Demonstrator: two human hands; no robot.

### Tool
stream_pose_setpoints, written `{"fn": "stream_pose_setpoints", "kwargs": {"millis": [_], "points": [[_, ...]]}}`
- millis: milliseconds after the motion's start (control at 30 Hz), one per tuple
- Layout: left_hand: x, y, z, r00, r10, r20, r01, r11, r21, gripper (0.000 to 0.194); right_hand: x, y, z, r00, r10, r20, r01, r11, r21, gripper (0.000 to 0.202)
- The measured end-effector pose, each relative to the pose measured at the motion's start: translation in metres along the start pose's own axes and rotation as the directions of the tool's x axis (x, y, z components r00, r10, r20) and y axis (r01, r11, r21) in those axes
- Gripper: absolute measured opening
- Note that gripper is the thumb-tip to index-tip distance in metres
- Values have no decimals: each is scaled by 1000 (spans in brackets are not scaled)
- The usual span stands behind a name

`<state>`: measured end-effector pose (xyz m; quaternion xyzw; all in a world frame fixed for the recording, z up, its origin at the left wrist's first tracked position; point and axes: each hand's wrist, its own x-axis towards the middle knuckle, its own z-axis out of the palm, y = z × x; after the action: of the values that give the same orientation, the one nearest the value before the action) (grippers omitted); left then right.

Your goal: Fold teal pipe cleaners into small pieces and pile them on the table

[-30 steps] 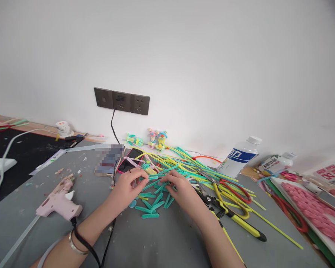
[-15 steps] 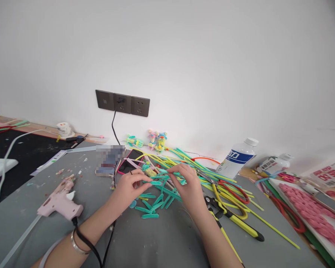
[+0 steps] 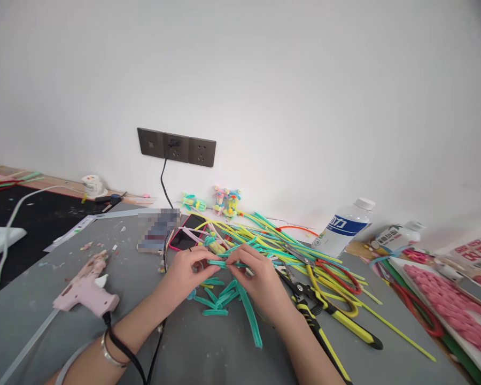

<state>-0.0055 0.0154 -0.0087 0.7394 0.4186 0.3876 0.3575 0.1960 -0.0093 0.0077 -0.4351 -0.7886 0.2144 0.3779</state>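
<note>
Head view: the left hand and the right hand meet nearly fingertip to fingertip above the counter, each grip narrow, thumb and finger pinched on a short teal fuzzy strip lying level between them. A longer teal strip slants toward the wearer from beneath the right hand; whether that grip holds it too, I cannot tell. Below the fingertips, short teal pieces lie in a loose heap. Just behind the left fingertips is a small yellow-and-teal figure, and beyond it a pink-edged phone. Yellow and green stems spread out to the right, with red-handled scissors and yellow-and-black pliers among them. A bottle with a blue label stands near the wall. Well to the left lies a pink glue gun, its black cord crossing the left forearm. Farthest back, more little figures sit against the wall.
</note>
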Motion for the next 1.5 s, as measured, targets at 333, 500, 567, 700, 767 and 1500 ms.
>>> {"fn": "stream_pose_setpoints", "kwargs": {"millis": [333, 500, 567, 700, 767, 1500], "points": [[-2, -1, 2, 1000, 18, 4, -17, 998, -59, 14, 1, -1, 3, 1000, -7, -2, 7, 1000, 2, 16], [-3, 0, 3, 1000, 20, -3, -20, 997, -80, 13, 0, -3, 2, 1000, 0, 3, 0, 1000, -1, 17], [-3, 0, 3, 1000, 18, -10, -19, 996, -84, 13, 0, -3, 2, 1000, 1, -1, -1, 1000, -11, 17], [-4, 0, 3, 1000, -9, -8, 8, 997, -73, 11, 0, -2, 5, 1000, -4, -11, 3, 999, -42, 16], [-4, 0, 3, 1000, -15, -9, 14, 997, -70, 10, 0, -2, 6, 1000, -11, -10, 11, 999, -45, 16], [-4, 3, 3, 988, 125, -94, -132, 989, -70, 11, -1, 1, 12, 997, -54, -56, 51, 998, -43, 17]]}}
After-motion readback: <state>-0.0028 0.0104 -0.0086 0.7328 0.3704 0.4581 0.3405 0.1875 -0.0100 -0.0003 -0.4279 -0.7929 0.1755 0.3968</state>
